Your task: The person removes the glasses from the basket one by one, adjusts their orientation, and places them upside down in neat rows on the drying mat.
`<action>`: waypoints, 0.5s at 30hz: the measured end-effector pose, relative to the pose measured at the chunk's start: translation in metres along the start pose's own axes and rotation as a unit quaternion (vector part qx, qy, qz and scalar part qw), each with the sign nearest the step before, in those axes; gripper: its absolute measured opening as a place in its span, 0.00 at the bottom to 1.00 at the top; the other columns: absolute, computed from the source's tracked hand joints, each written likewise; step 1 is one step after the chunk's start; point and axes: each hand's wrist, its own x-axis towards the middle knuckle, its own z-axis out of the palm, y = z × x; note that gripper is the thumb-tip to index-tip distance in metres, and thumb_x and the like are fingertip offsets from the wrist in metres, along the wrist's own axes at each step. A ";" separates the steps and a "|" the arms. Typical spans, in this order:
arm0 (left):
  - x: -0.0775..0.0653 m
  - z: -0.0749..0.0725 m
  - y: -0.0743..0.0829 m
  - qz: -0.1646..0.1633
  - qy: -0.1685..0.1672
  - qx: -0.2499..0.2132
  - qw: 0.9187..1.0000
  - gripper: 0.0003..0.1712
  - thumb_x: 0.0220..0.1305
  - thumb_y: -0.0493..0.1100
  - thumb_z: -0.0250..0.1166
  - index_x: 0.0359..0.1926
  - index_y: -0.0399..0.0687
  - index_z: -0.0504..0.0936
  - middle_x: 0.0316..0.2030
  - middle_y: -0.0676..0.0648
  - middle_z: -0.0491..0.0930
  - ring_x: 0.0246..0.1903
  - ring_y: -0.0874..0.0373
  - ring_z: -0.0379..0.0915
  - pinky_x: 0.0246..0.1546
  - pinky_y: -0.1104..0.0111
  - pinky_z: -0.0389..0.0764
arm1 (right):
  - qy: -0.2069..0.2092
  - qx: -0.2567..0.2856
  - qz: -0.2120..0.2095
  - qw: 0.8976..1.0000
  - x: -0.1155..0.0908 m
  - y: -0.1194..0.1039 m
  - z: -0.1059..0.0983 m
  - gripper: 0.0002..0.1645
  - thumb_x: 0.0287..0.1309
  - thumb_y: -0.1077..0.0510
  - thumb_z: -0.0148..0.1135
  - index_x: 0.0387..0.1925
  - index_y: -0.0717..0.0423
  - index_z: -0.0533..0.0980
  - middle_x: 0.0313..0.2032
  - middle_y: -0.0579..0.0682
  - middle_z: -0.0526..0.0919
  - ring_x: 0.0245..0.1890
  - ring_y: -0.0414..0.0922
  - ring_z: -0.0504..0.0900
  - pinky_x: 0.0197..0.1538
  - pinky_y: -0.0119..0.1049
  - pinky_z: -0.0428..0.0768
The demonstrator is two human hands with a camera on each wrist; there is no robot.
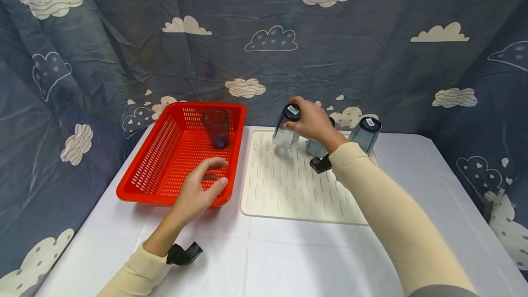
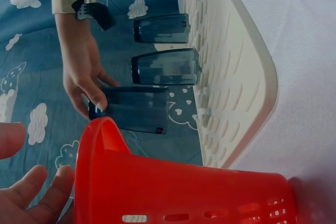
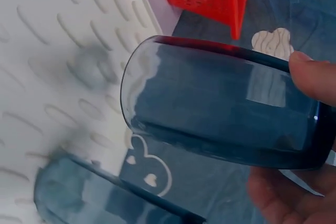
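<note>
My right hand point(image 1: 309, 120) grips a clear bluish drinking glass point(image 1: 285, 137) by its dark base, mouth down, over the back left of a cream drying mat point(image 1: 284, 187). In the right wrist view the held glass point(image 3: 210, 103) has its rim raised off the mat, thumb on one side and fingers on the other. Two more glasses stand upside down on the mat, a middle glass point(image 1: 315, 148) partly behind my right hand and a right glass point(image 1: 365, 135). My left hand point(image 1: 198, 191), fingers loosely bent and holding nothing, hovers at the front right of a red plastic basket point(image 1: 181, 164).
One glass point(image 1: 216, 127) stands in the basket's back right corner. A white cloth point(image 1: 280, 251) covers the table. Behind it hangs a dark blue curtain point(image 1: 231, 8) with cloud prints. The basket's right wall lies close to the mat's left edge.
</note>
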 end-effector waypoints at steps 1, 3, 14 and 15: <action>0.000 0.000 0.001 -0.004 0.000 -0.001 1.000 0.24 0.64 0.36 0.65 0.61 0.43 0.73 0.57 0.43 0.79 0.59 0.47 0.74 0.56 0.65 0.79 | 0.007 0.006 0.001 1.000 0.001 0.001 0.002 0.44 0.57 0.49 0.71 0.71 0.51 0.63 0.65 0.58 0.74 0.61 0.57 0.76 0.62 0.57 0.75; -0.001 0.000 0.002 -0.008 0.001 -0.001 1.000 0.25 0.64 0.36 0.65 0.61 0.42 0.73 0.57 0.43 0.79 0.58 0.45 0.74 0.56 0.64 0.80 | 0.021 0.020 0.005 1.000 0.002 0.002 0.006 0.43 0.56 0.49 0.71 0.71 0.50 0.64 0.64 0.58 0.75 0.60 0.57 0.78 0.61 0.56 0.75; 0.000 0.004 -0.001 -0.010 0.001 -0.026 1.000 0.24 0.65 0.35 0.64 0.61 0.40 0.73 0.57 0.38 0.78 0.57 0.42 0.74 0.57 0.63 0.80 | 0.045 0.040 0.032 0.998 0.011 0.001 0.026 0.42 0.55 0.48 0.72 0.70 0.45 0.66 0.65 0.56 0.75 0.61 0.57 0.77 0.60 0.54 0.77; 0.000 0.005 0.000 -0.010 0.000 -0.030 1.000 0.24 0.65 0.35 0.64 0.61 0.41 0.73 0.57 0.39 0.78 0.57 0.43 0.74 0.58 0.62 0.80 | 0.043 0.040 0.035 0.998 0.012 0.001 0.027 0.42 0.55 0.49 0.72 0.70 0.45 0.66 0.65 0.57 0.75 0.61 0.57 0.77 0.60 0.54 0.76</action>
